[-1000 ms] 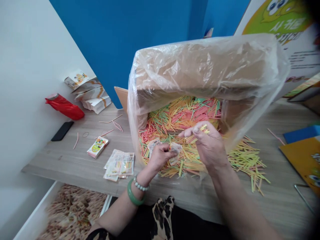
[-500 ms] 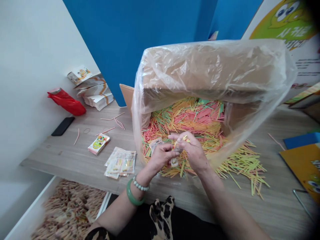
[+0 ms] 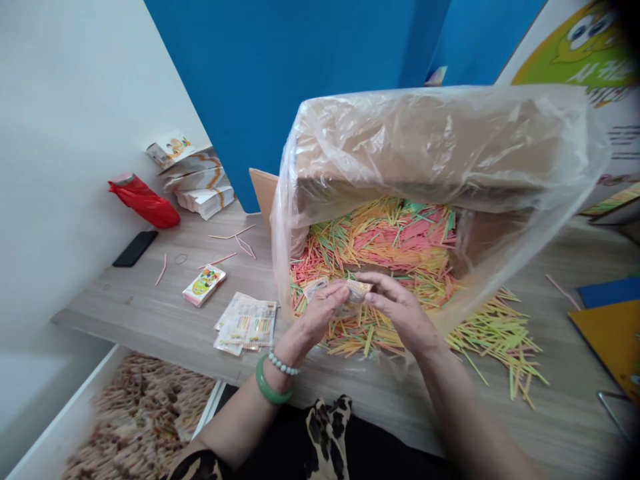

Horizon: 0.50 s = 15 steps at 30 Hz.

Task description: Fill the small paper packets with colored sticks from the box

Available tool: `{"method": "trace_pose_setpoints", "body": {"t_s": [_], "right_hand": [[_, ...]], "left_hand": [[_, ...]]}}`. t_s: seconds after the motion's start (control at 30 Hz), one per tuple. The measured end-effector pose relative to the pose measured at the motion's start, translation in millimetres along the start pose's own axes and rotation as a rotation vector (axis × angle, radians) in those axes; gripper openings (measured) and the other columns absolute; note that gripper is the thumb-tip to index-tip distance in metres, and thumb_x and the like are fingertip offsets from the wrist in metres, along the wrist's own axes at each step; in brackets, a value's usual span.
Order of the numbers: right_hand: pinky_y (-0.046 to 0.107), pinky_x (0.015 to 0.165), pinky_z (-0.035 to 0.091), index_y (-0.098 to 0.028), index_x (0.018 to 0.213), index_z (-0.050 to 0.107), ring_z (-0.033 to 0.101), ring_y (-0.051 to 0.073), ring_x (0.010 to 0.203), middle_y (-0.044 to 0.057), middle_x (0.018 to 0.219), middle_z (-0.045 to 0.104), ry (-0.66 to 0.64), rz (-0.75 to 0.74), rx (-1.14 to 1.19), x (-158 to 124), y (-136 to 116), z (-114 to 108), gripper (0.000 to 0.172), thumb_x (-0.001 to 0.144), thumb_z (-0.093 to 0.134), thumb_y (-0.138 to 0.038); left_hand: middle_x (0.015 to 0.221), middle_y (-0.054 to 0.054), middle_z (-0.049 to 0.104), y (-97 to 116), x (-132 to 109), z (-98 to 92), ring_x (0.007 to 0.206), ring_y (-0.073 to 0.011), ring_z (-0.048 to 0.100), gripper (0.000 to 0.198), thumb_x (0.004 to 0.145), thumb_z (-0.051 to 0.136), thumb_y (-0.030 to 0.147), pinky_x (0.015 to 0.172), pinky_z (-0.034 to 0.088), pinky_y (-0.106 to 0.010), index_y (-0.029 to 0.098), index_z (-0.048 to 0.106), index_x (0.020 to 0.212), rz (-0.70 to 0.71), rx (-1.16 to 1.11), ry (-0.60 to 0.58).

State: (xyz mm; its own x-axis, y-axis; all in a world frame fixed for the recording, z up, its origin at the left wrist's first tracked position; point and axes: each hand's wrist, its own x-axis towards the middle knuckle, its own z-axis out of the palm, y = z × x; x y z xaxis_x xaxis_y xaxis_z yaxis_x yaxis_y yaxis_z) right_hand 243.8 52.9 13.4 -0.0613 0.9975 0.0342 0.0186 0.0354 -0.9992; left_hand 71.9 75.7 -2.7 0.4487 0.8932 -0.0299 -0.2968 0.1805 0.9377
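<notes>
Both hands meet over the front of a plastic-lined cardboard box (image 3: 425,140) lying open toward me. My left hand (image 3: 323,310) pinches a small clear packet (image 3: 356,291) by its left side. On the packet's right edge are the fingertips of my right hand (image 3: 397,308). Thin coloured sticks (image 3: 390,247) fill the box behind and under the hands, and more spill out at its right front. Another packet (image 3: 316,288) lies on the sticks just behind my left hand. Left of the box, several filled packets (image 3: 247,323) rest in an overlapping pile.
On the grey table (image 3: 165,303) are a card pack (image 3: 204,285), a black phone (image 3: 135,249), a red bundle (image 3: 145,202), stacked white cartons (image 3: 203,193) and loose straws. A white bin (image 3: 75,413) full of packets stands below the left edge.
The packet between my hands has turned flatter, and my right fingers have shifted from bunched round its top to its right edge. The whole view has shifted slightly.
</notes>
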Motion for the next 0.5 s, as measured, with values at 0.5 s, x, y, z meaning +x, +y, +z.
{"method": "trace_pose_setpoints", "body": {"t_s": [0.5], "right_hand": [[0.041, 0.083, 0.048, -0.027, 0.081, 0.075, 0.064, 0.027, 0.088, 0.003, 0.087, 0.072, -0.096, -0.106, -0.245, -20, 15, 23, 0.015, 0.083, 0.068, -0.041]], "left_hand": [[0.104, -0.011, 0.077, 24, -46, -3.4, 0.104, -0.025, 0.066, 0.03, 0.091, 0.063, 0.041, 0.1, 0.049, -0.04, 0.017, 0.08, 0.098, 0.173, 0.326, 0.084]]}}
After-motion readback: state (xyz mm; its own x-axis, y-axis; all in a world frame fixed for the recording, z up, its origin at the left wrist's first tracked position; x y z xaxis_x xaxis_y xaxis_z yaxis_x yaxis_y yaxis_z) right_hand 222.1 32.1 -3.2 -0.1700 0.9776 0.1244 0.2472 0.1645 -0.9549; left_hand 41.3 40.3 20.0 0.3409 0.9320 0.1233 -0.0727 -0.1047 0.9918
